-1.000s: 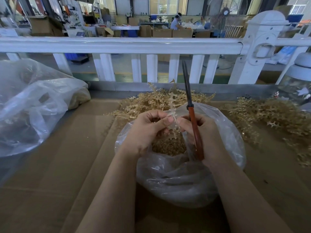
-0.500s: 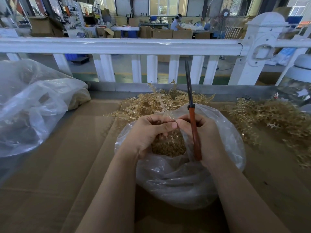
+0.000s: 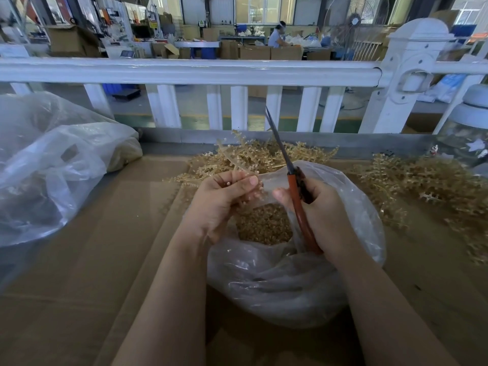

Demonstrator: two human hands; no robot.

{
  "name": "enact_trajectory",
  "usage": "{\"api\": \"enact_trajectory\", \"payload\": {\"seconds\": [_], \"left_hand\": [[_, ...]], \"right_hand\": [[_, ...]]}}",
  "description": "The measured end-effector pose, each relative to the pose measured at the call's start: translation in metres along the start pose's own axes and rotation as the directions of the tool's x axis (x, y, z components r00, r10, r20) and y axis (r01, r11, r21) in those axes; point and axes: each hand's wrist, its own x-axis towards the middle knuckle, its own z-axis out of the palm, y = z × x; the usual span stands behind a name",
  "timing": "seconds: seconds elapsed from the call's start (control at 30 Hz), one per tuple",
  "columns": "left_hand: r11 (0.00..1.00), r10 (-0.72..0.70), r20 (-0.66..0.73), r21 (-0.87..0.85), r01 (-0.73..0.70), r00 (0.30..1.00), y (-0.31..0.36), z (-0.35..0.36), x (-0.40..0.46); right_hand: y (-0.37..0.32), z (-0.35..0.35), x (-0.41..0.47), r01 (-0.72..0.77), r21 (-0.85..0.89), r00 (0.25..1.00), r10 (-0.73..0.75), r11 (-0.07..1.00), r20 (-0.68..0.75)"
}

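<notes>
My left hand (image 3: 224, 199) pinches a thin golden plastic sprig (image 3: 233, 161) between thumb and fingers, its stem slanting up and to the left. My right hand (image 3: 317, 215) grips scissors (image 3: 293, 180) with orange-red handles, the dark blades closed and pointing up and to the left. Both hands hover over an open clear plastic bag (image 3: 290, 281) holding a heap of small golden pieces (image 3: 264, 224).
Piles of golden sprigs lie behind the bag (image 3: 253, 157) and at the right (image 3: 427, 186). A large clear bag (image 3: 52, 165) sits at the left on the cardboard-covered table (image 3: 92, 273). A white railing (image 3: 184, 71) runs along the far edge.
My hands have moved apart. The left hand has drawn the sprig out to the left and tilted it, and the scissors now lean further left.
</notes>
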Motion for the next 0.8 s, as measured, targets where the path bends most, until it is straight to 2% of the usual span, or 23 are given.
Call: {"api": "enact_trajectory", "payload": {"seconds": [0.1, 0.2, 0.3, 0.5, 0.8], "left_hand": [[0.999, 0.049, 0.001, 0.004, -0.049, 0.999, 0.0016, -0.0013, -0.0008], [0.996, 0.088, -0.041, -0.003, -0.088, 0.995, 0.0022, -0.0006, -0.0001], [0.993, 0.119, -0.081, 0.008, -0.118, 0.99, 0.0029, -0.0009, -0.0001], [0.987, 0.148, -0.072, 0.071, -0.143, 0.986, 0.0042, -0.0032, -0.0027], [0.993, 0.117, -0.046, 0.026, -0.116, 0.992, 0.0039, -0.0055, -0.0016]], "right_hand": [[0.0045, -0.0028, 0.0003, 0.026, -0.096, 0.998, -0.019, 0.995, 0.066], [0.0076, -0.0038, -0.0015, 0.039, -0.259, 0.995, -0.012, 0.965, 0.104], [0.0101, -0.0019, -0.0031, 0.07, -0.344, 0.991, -0.027, 0.936, 0.13], [0.0099, -0.0012, -0.005, 0.144, -0.406, 0.984, -0.088, 0.902, 0.153], [0.0067, 0.0031, -0.0065, 0.195, -0.45, 0.98, -0.16, 0.871, 0.115]]}}
